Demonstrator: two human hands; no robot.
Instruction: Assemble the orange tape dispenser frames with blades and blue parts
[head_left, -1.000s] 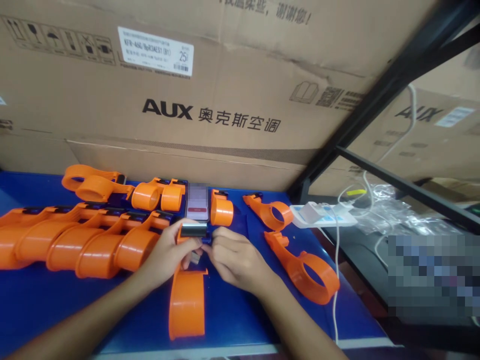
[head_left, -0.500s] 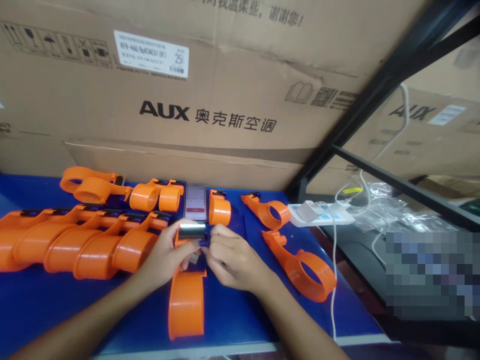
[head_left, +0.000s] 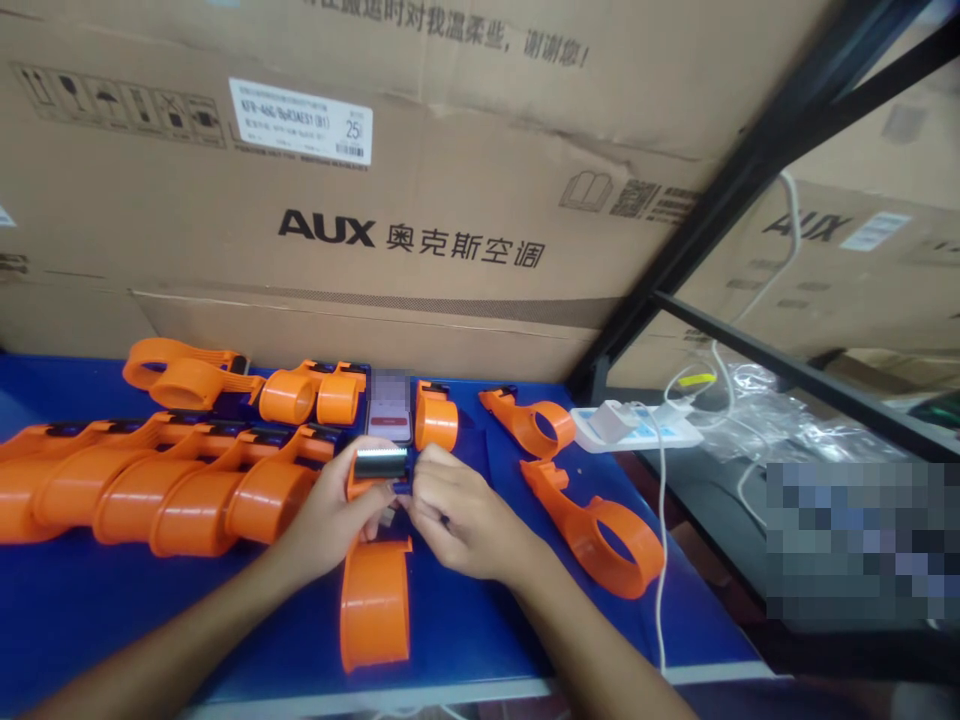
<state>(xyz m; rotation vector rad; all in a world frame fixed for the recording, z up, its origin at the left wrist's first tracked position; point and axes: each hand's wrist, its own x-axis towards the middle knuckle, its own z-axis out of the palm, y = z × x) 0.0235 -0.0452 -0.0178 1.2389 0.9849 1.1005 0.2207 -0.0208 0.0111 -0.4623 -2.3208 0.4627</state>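
An orange tape dispenser (head_left: 375,605) is between my hands, its round hub toward me and its toothed cutter end pointing away. My left hand (head_left: 337,510) grips it at the cutter end, thumb over the frame. Closed fingers of my right hand (head_left: 461,515) press at the right side of that end, beside a dark blue part (head_left: 405,478); what they pinch is hidden. Just beyond the cutter stands a phone (head_left: 390,408) with a lit screen. Another orange dispenser (head_left: 436,418) lies right of the phone.
Several orange dispensers (head_left: 199,510) line the left of the blue table (head_left: 285,640). Two without black cutters or with parts hidden, one of them the dispenser (head_left: 619,550), lie right. A white power strip (head_left: 637,428) with cables sits by the black rack (head_left: 720,190). Cardboard boxes (head_left: 450,160) stand behind.
The view has shifted slightly. Both hands stay at the cutter end of the dispenser, with hardly any visible movement.
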